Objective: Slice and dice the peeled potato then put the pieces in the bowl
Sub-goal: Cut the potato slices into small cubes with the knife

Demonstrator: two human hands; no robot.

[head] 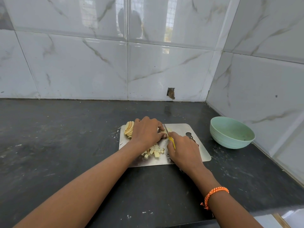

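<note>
Right wrist: ringed by an orange braided band (213, 195), nearest the camera.
Right hand (184, 149): curled round the yellow handle of a knife (169, 137), blade angled up and away, edge down on a potato piece.
Diced potato (153, 151): small pale cubes heaped on the near part of the cutting board (197, 152), between the two wrists.
Left hand (147, 132): arched over the board, fingertips bent down, pinning the potato piece (164, 133) just beside the blade.
Potato slices (129, 129): fanned stack at the far left corner of the board, partly hidden behind the left hand.
Cutting board: shiny metal sheet, flat on the dark tabletop (65, 145), grip hole at its right end.
Bowl (232, 132): pale green, upright on the tabletop right of the board, near the tiled corner; no potato visible inside.
Wall (98, 63): glossy marbled tiles, with a small broken hole (171, 93) low down.
</note>
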